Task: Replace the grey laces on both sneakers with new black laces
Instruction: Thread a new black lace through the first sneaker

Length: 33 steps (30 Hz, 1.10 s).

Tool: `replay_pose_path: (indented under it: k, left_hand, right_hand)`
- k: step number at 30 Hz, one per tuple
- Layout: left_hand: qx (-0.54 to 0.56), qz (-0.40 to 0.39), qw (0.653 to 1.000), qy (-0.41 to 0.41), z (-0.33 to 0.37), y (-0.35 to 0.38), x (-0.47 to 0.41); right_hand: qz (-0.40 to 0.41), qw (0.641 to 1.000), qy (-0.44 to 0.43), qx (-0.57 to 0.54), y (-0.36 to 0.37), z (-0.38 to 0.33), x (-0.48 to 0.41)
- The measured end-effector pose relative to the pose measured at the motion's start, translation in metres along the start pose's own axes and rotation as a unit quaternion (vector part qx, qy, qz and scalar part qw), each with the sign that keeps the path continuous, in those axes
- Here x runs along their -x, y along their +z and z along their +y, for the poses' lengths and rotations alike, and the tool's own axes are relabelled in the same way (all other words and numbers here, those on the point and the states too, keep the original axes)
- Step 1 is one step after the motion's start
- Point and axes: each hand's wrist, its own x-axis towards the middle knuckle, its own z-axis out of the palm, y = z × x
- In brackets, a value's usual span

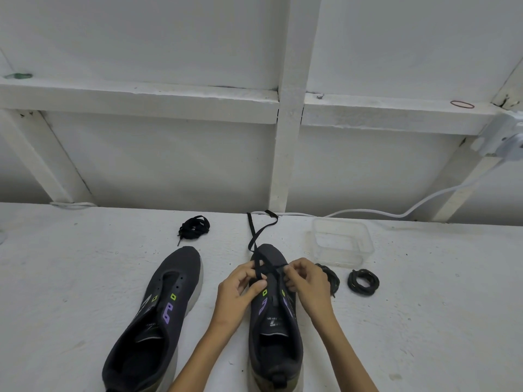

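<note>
Two dark sneakers stand on the white table, toes pointing away. The left sneaker [158, 315] has bare eyelets and no lace. Over the right sneaker [273, 329], my left hand [240, 290] pinches a flat black lace [256, 236] near the front eyelets. My right hand [307, 281] pinches the same lace at the other side. One long end of the lace trails forward past the toe to the table's back edge. A bundled black lace [194, 226] lies beyond the left sneaker. Two coiled darker laces [363, 281] [329, 277] lie to the right of my right hand.
A clear plastic container [341, 241] stands empty at the back right. A white cable [396, 213] runs along the table's back edge up to a wall socket. White wall framing rises directly behind the table.
</note>
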Motion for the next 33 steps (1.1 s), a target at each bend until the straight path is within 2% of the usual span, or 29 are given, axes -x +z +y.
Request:
replay_pose_path:
  k: [5,9,15,20,33]
  left_hand:
    - [0.014,0.004,1.000,-0.004,0.002,-0.001,-0.001]
    - [0.030,-0.001,0.999,-0.016,0.005,0.000,-0.001]
    - [0.046,-0.039,0.998,-0.035,0.008,-0.005,0.000]
    - [0.072,-0.120,0.989,-0.049,0.015,-0.018,0.003]
    - [0.087,-0.164,0.979,-0.079,0.034,-0.023,0.002]
  right_hand:
    - [0.003,1.000,-0.021,0.010,-0.003,-0.006,0.008]
    - [-0.014,0.992,-0.078,0.102,-0.001,-0.009,0.017]
    - [0.002,0.973,-0.106,0.205,0.006,-0.015,0.011]
    - [0.011,0.969,-0.106,0.222,0.008,-0.014,0.015]
    - [0.003,0.967,-0.093,0.236,0.009,-0.017,0.021]
